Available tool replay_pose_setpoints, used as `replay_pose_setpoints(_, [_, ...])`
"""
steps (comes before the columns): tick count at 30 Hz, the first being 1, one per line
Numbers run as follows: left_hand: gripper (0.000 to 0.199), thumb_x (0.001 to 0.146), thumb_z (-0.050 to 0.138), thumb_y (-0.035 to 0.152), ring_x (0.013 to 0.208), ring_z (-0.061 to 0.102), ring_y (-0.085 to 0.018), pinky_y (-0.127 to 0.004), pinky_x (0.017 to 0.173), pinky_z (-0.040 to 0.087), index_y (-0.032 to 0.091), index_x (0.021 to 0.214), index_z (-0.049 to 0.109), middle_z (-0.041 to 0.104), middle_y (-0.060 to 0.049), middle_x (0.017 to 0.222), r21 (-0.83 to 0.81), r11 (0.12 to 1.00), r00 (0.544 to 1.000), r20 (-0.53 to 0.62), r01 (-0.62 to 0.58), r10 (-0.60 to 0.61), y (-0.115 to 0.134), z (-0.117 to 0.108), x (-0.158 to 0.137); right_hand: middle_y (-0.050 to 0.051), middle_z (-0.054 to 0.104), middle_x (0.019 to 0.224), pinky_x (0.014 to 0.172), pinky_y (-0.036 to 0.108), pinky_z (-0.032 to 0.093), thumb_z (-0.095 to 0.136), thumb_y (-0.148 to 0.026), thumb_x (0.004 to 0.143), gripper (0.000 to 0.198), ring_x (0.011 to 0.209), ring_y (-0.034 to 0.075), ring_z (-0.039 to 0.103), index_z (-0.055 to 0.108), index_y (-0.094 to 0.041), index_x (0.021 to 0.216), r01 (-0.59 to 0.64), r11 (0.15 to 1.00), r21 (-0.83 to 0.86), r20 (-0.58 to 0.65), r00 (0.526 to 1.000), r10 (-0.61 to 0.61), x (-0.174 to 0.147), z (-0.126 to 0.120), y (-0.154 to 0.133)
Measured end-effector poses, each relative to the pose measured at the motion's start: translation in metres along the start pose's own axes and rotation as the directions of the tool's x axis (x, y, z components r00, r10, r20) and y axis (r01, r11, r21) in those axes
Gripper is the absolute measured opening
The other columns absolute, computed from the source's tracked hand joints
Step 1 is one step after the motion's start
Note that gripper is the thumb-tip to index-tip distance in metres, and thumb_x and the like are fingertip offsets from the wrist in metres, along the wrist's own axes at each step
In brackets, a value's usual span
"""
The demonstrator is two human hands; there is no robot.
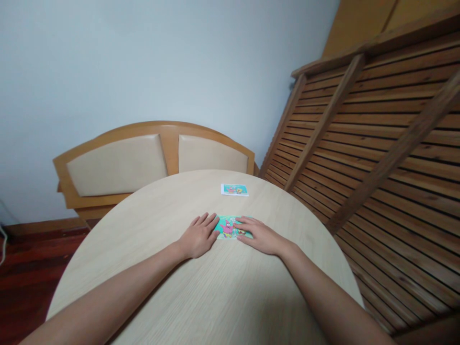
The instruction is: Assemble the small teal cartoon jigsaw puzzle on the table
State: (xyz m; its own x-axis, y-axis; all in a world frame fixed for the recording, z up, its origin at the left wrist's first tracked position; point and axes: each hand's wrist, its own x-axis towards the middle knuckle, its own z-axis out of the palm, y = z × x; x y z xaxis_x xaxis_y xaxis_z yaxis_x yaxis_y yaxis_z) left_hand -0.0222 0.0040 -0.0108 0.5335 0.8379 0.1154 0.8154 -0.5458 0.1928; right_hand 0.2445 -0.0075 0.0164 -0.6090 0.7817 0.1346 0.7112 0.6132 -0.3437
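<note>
A green printed sheet (227, 226) with a pink cartoon starfish lies flat on the round wooden table (172, 297). At its left edge rests my left hand (200, 235), fingers stretched out, the tips touching the sheet. My right hand (261, 235) lies over the right part of the sheet with its fingers spread, hiding some of the picture. Neither hand grips anything. Farther back on the table is a small booklet or stack of paper (235, 189) with a similar cartoon cover, apart from both hands.
Behind the table stands a wooden headboard (168, 148) with cream padded panels, against a pale wall (161, 62). A slatted wooden panel (359, 153) leans close along the table's right side. Dark red flooring (32, 268) shows at the left, with a white cable (3, 244).
</note>
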Motion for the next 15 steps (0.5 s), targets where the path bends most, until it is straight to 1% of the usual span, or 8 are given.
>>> replay_pose_setpoints(5, [0.061, 0.103, 0.029, 0.05, 0.148, 0.024, -0.034, -0.051, 0.119, 0.024, 0.017, 0.154, 0.034, 0.029, -0.01, 0.16, 0.011, 1.0, 1.0, 0.009, 0.01, -0.01, 0.0009, -0.0022, 0.0003, 0.011, 0.049, 0.15, 0.118, 0.046, 0.029, 0.049, -0.057, 0.095, 0.056, 0.14, 0.029, 0.041, 0.057, -0.024, 0.14, 0.003, 1.0, -0.003, 0.002, 1.0, -0.003, -0.0014, -0.0008, 0.0006])
replay_pose_setpoints(11, [0.056, 0.103, 0.032, 0.048, 0.148, 0.024, -0.033, -0.052, 0.119, 0.024, 0.023, 0.153, 0.038, 0.028, -0.008, 0.161, 0.009, 1.0, 1.0, 0.02, 0.013, -0.013, 0.0008, -0.0028, 0.0012, 0.012, 0.051, 0.148, 0.116, 0.045, 0.032, 0.049, -0.054, 0.096, 0.051, 0.138, 0.028, 0.044, 0.06, -0.025, 0.137, 0.04, 0.998, 0.043, -0.009, 0.999, -0.039, -0.0016, -0.0005, 0.0061])
replay_pose_setpoints(15, [0.056, 0.103, 0.032, 0.048, 0.148, 0.023, -0.034, -0.052, 0.119, 0.024, 0.022, 0.153, 0.038, 0.028, -0.009, 0.161, 0.002, 1.0, 1.0, 0.022, 0.005, -0.005, 0.0002, -0.0023, 0.0012, 0.011, 0.051, 0.148, 0.116, 0.044, 0.034, 0.05, -0.053, 0.097, 0.049, 0.137, 0.027, 0.045, 0.06, -0.027, 0.137, 0.053, 0.996, 0.076, -0.006, 0.999, -0.053, -0.0018, -0.0013, 0.0083])
